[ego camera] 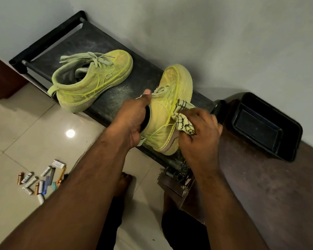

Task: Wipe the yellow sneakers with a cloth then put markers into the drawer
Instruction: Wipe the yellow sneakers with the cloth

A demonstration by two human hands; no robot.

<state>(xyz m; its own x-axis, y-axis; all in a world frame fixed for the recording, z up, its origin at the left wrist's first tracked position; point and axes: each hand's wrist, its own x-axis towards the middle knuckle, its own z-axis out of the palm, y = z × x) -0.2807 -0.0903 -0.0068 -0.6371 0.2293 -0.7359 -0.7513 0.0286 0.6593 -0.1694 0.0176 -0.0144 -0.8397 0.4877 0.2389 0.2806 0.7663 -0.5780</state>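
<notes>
Two yellow high-top sneakers sit on a dusty black rack shelf (116,56). The left sneaker (90,80) lies by itself, toe toward the wall. My left hand (134,120) grips the collar of the right sneaker (168,109), thumb up by the laces. My right hand (197,130) holds a yellowish cloth with dark lines (183,120) pressed against that sneaker's outer side. Several markers and pens (42,181) lie scattered on the floor tiles at the lower left. A black open drawer-like tray (296,134) stands at the right on a brown surface.
A grey wall runs behind the rack. The brown wooden surface (260,186) extends to the lower right. My bare foot (124,184) rests on the cream floor tiles below the rack. A dark wooden panel (2,76) stands at the far left.
</notes>
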